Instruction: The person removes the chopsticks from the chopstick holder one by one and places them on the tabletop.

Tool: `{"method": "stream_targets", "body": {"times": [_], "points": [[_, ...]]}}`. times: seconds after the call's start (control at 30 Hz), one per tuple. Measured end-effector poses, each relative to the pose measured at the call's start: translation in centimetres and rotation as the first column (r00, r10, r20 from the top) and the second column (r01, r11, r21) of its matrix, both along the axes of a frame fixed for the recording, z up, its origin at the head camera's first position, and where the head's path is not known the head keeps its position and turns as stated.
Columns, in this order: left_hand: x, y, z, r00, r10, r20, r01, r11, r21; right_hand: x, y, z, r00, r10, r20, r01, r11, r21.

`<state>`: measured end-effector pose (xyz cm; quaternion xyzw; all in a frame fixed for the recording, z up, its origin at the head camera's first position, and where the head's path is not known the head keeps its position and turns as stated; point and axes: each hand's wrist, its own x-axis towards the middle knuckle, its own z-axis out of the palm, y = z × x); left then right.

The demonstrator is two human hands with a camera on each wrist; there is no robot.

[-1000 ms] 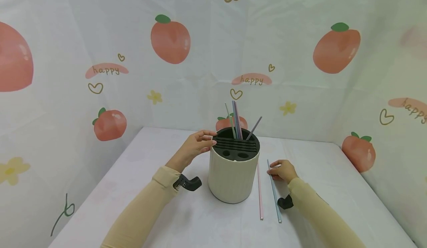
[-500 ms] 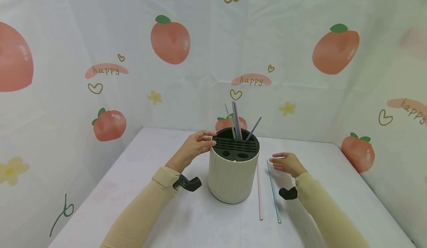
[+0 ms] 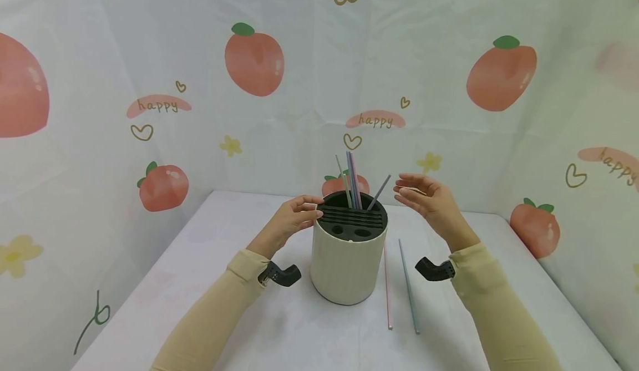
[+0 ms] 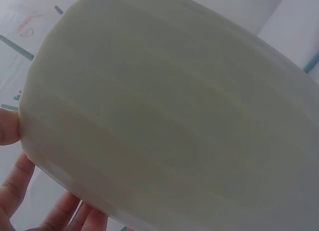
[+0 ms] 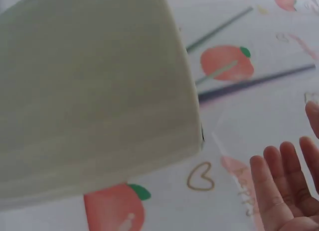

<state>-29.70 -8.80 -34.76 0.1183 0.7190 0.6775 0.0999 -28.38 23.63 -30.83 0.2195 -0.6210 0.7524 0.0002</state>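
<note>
A cream, ribbed pen holder [image 3: 348, 271] with a black slotted insert stands upright mid-table. Several thin coloured sticks [image 3: 353, 185] lean up out of its rear compartment. My left hand [image 3: 289, 218] rests thumb and fingertips against the holder's left rim; the left wrist view also shows the fingers [image 4: 65, 211] touching its side. Raised to the right of the holder, my right hand [image 3: 429, 202] has extended fingers and holds nothing, near a leaning purple stick [image 3: 380, 191]. Below it a blue stick [image 3: 408, 288] and a pink stick [image 3: 388, 290] lie on the table.
The table has a white cover [image 3: 209, 326]. Behind it hangs a white backdrop [image 3: 294, 154] printed with peaches and flowers. A black wrist strap device [image 3: 434, 269] sits on the right forearm, another [image 3: 282, 275] on the left.
My right hand has come away from the blue stick and risen to about the holder's rim height. The blue stick stays on the table. My left hand has kept its place.
</note>
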Motion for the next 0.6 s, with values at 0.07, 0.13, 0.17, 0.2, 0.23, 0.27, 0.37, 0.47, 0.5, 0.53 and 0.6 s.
{"method": "stream_targets", "body": {"times": [0.07,0.13,0.17,0.2,0.23,0.27,0.37,0.47,0.5,0.53,0.6], "points": [[0.0,0.0,0.0,1.000,0.003,0.007,-0.003,1.000,0.001,0.1,-0.8,0.1,1.000,0.007,-0.023,-0.007,1.000,0.024],[0.0,0.0,-0.1,1.000,0.003,0.007,-0.003,1.000,-0.003,0.1,-1.4,-0.1,0.999,0.002,-0.043,0.001,0.997,0.077],[0.0,0.0,-0.1,1.000,0.002,0.005,-0.002,1.000,-0.006,0.1,-1.7,-0.2,0.999,-0.003,-0.047,0.008,0.995,0.103],[0.0,0.0,-0.1,1.000,0.001,0.004,-0.001,1.000,-0.008,0.0,-2.0,-0.3,0.999,-0.011,-0.049,0.017,0.992,0.125],[0.0,0.0,-0.1,1.000,0.000,0.003,0.000,1.000,-0.009,0.0,-2.2,-0.5,0.999,-0.017,-0.051,0.024,0.989,0.145],[0.0,0.0,-0.1,1.000,0.000,0.003,0.000,1.000,-0.010,-0.1,-2.4,-0.6,0.999,-0.023,-0.050,0.030,0.987,0.155],[0.0,0.0,-0.1,1.000,0.001,0.005,-0.001,1.000,-0.011,-0.3,-2.9,-0.9,0.999,-0.029,-0.045,0.036,0.986,0.160],[-0.1,0.0,-0.1,1.000,0.001,0.003,-0.001,1.000,-0.010,-0.5,-3.1,-1.1,0.998,-0.033,-0.045,0.040,0.985,0.165],[0.0,0.0,-0.1,1.000,0.001,0.002,-0.001,1.000,-0.011,-0.6,-3.1,-1.1,0.998,-0.034,-0.044,0.041,0.985,0.167],[-0.1,0.0,-0.1,1.000,0.000,0.001,0.000,1.000,-0.011,-0.7,-3.2,-1.2,0.998,-0.038,-0.048,0.046,0.983,0.178],[0.0,0.0,-0.1,1.000,-0.002,-0.001,0.001,1.000,-0.011,-0.8,-3.3,-1.2,0.998,-0.043,-0.056,0.054,0.978,0.201]]}}
